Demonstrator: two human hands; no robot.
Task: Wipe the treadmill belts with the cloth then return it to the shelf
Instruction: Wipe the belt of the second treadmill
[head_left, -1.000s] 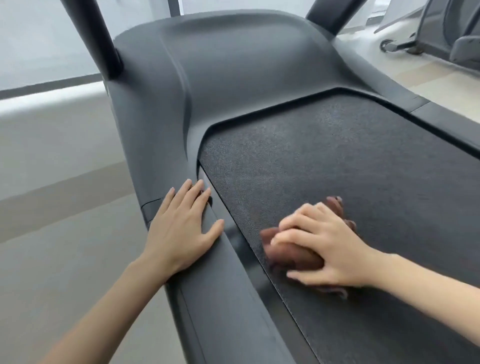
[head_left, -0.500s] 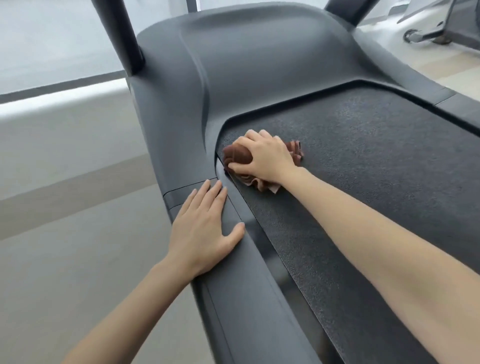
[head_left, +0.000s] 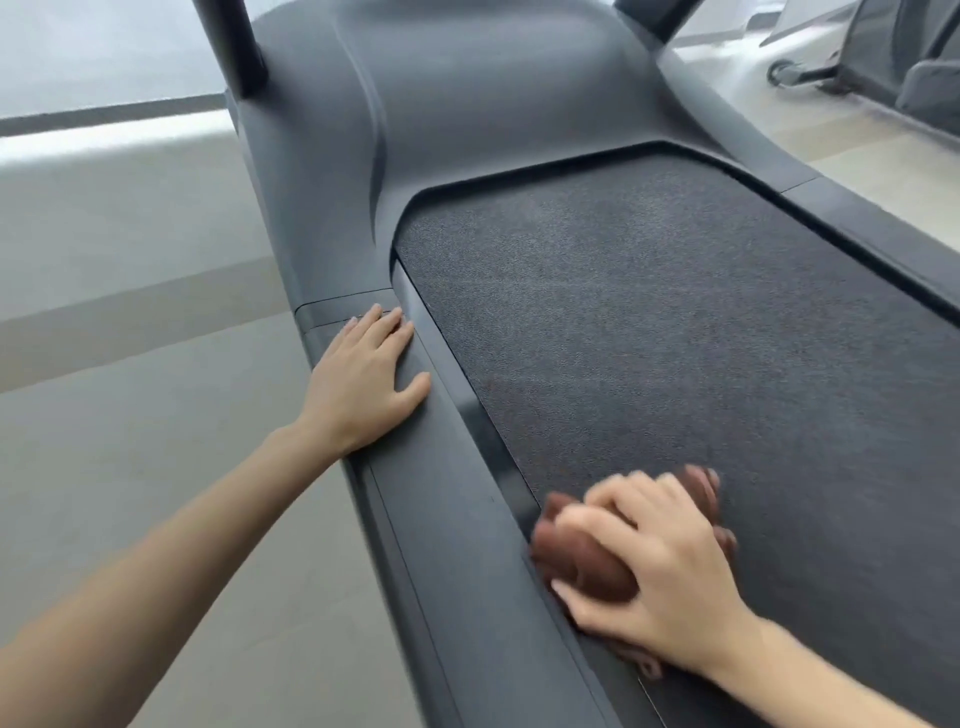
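Head view: cloth (head_left: 587, 566) gripped by the right hand (head_left: 670, 577) at the near left edge of the belt (head_left: 675, 312).
The left hand (head_left: 363, 384) is laid flat on the side rail (head_left: 441, 519); even pressure and overlapping strokes are advised toward the far end.

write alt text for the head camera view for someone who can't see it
A person's right hand grips a crumpled brown cloth on the dark treadmill belt near its left edge, blurred by motion. Their left hand rests flat on the grey side rail. Another machine stands on the pale floor at top right.
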